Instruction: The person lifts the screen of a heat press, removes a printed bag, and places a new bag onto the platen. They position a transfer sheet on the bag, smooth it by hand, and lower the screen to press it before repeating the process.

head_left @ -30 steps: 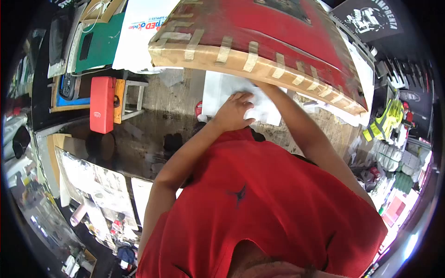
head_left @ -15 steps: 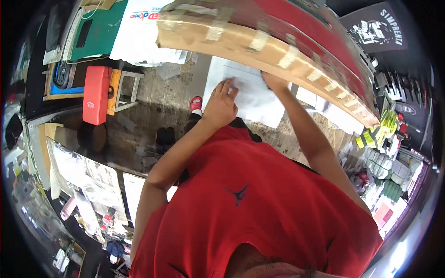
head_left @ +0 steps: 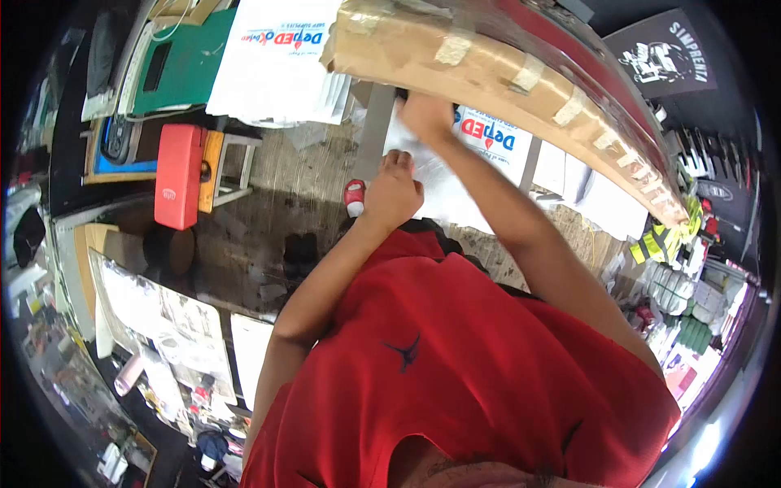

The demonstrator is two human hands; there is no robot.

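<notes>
A white sheet (head_left: 443,195) with printed blue and red "DepED" lettering lies in front of me, partly under the cardboard edge. My left hand (head_left: 394,189) is at the sheet's left side, its fingers curled in and closed at the paper. Just beyond it, my right hand (head_left: 427,118) is over the far left part of the sheet. It is smeared by motion, so its fingers cannot be made out. My right forearm crosses over the sheet and hides part of it.
A long, taped cardboard-edged panel (head_left: 488,69) overhangs the far side. A stack of printed white sheets (head_left: 272,81) is at the upper left, near a red padded bench (head_left: 179,175). More white sheets (head_left: 582,191) lie to the right. Yellow-green material (head_left: 655,244) hangs farther right.
My right hand has swept left across the sheet, and the printed lettering now shows. The left hand has stayed near the sheet's left side, its fingers more curled.
</notes>
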